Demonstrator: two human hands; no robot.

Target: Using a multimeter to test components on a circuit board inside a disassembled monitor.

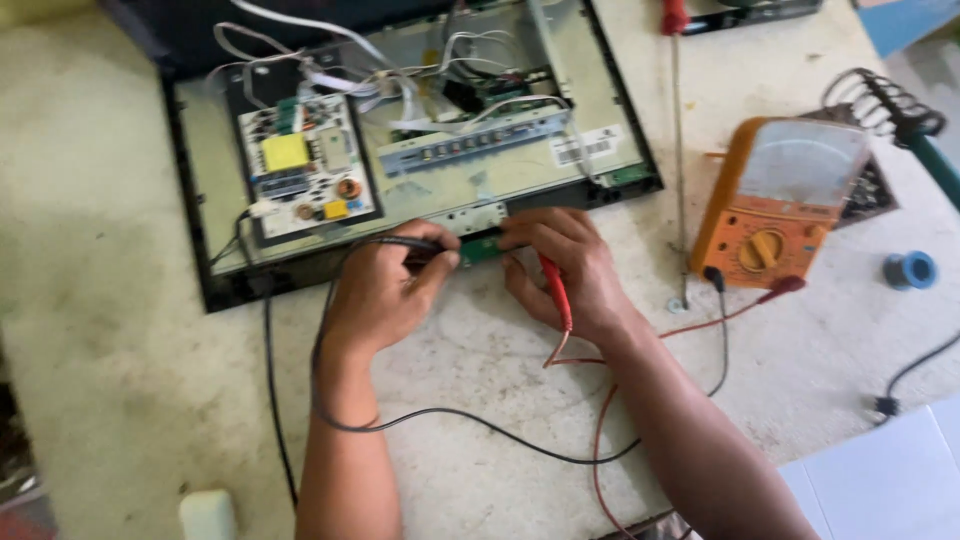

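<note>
left hand is pinching the black probe, right hand clamping the red probe, both tips touching the small green board at the opened monitor's front edge; orange multimeter sitting nearby on counter.

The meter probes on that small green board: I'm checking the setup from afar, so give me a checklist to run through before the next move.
1. Black probe held in left hand: ok.
2. Red probe held in right hand: ok.
3. Both tips on the green board: cannot tell, fingers hide them.
4. Leads plugged into orange meter: ok.
5. Meter dial setting: cannot tell.
</note>
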